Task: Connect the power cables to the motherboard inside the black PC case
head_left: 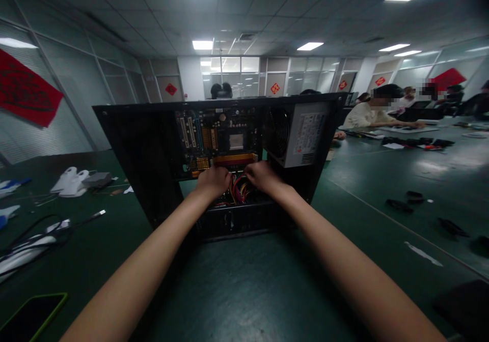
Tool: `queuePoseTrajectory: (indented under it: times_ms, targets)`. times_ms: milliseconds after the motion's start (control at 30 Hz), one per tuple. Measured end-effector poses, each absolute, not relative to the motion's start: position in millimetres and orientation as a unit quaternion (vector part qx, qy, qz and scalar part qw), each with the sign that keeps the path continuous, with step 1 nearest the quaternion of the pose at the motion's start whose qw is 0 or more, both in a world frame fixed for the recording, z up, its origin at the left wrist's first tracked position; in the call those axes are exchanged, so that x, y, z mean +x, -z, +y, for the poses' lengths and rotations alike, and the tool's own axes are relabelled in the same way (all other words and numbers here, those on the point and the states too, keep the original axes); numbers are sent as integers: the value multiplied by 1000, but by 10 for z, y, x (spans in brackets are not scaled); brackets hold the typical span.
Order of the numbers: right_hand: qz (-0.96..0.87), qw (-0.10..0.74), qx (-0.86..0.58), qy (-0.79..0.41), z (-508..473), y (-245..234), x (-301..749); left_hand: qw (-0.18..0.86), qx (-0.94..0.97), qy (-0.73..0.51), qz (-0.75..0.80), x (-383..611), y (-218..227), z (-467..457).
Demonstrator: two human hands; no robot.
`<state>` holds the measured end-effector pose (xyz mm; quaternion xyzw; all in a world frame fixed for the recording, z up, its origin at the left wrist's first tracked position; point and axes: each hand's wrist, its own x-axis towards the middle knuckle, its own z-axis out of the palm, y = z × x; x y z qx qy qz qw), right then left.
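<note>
An open black computer case (137,169) lies on its side edge in front of me, its inside facing me. Inside, the motherboard (225,133) carries slots and a bare square processor area. My left hand (216,180) is closed just below the memory slots (235,160); what its fingers hold is hidden. Opposite it, my right hand (263,175) is closed, fingertips pinched on a red cable at the edge of a bundle of coloured cables (240,189). The grey power supply (307,133) with its fan sits at the upper right of the case.
The case stands on a green table (229,281). To the left lie a green-edged phone (34,316), a cable with a metal plug (87,220) and white plastic pieces (72,181). Small black parts (399,204) lie at right. A person (376,110) sits farther back.
</note>
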<state>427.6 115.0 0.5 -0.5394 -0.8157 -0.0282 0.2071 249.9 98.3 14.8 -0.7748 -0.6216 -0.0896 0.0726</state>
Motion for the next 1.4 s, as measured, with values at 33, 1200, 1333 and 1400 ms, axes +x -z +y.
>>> queuePoseTrajectory:
  times_ms: [33,1200,1333,1400]
  targets:
    - [-815,201,-542,31,1151,-5,4272,70,-774,89,-623,2505,-154,979]
    - [-814,189,-549,32,1211,29,4254,71,-775,90,-622,2533,-162,994]
    - [-811,193,-551,34,1227,38,4267,69,-775,85,-622,2536,-163,1002]
    - [-812,196,-548,37,1240,49,4271,73,-775,88,-621,2535,-160,1007]
